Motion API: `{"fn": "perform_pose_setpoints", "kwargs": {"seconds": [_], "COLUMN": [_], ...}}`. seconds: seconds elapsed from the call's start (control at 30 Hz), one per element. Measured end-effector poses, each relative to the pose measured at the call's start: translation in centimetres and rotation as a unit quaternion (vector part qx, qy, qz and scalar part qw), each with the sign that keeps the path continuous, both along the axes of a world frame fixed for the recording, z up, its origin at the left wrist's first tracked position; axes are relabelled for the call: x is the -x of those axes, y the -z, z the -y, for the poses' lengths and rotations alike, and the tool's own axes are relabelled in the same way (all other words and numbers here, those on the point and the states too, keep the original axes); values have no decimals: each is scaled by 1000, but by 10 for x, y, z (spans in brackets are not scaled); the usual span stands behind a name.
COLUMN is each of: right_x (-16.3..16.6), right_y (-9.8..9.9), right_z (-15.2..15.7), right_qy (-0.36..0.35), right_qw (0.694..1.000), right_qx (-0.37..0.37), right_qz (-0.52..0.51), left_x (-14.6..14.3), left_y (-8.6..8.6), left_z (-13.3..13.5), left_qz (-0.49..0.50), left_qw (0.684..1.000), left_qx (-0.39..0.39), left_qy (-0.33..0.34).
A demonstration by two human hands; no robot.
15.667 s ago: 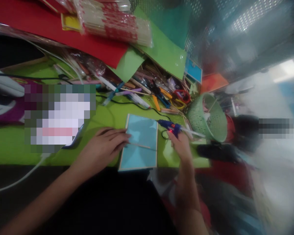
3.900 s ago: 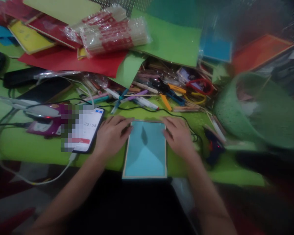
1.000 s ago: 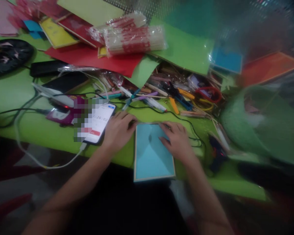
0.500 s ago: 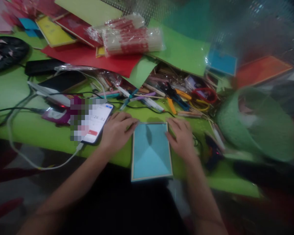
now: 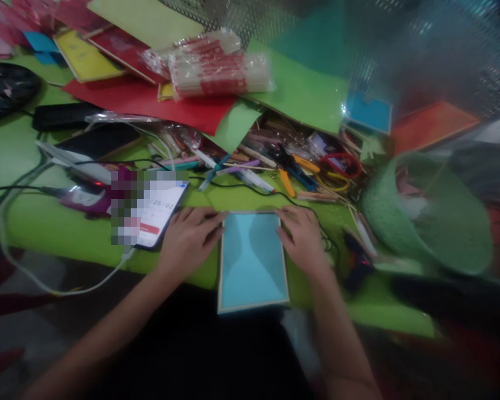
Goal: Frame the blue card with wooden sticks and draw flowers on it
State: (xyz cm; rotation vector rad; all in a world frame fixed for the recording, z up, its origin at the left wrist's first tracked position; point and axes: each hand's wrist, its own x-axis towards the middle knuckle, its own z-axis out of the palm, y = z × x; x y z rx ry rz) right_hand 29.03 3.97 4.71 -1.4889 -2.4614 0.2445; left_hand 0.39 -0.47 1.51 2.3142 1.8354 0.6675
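Observation:
A light blue rectangular card (image 5: 253,272) with thin pale strips along its edges lies at the table's front, its near end sticking out past the edge. My left hand (image 5: 191,239) is at its far left corner, thumb and fingers pressed on the strip there. At the far right corner my right hand (image 5: 302,239) grips the card in the same way, thumb on the side edge. Shadows of both hands fall on the blue surface. Just left of my left hand lies a lit phone (image 5: 160,214) showing a timer, with a white cable plugged in.
Pens, sticks and scissors (image 5: 300,166) lie behind the card. Plastic-wrapped bundles of sticks (image 5: 220,72) rest on red and green sheets. A green basket (image 5: 433,222) stands at right, near a dark glue gun-like tool (image 5: 358,258). Cables (image 5: 20,183) run across the left.
My fingers have shifted slightly along the card's far edge, and the hand shadows on it have spread wider. The whole view has moved a little; the card stays between my hands.

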Motion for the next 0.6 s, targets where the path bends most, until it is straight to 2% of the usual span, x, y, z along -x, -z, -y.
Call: {"fn": "perform_pose_setpoints", "kwargs": {"seconds": [0.3, 0.6], "right_x": [5, 0], "right_y": [3, 4], "right_z": [4, 0], "right_qy": [-3, 9], "right_qw": [999, 999], "right_qx": [-1, -27], "right_qz": [36, -27], "left_x": [-5, -1], "left_y": [-6, 1], "left_z": [2, -5], "left_qz": [-12, 28], "left_qw": [1000, 1000], "left_qx": [20, 14], "left_qy": [5, -1]}}
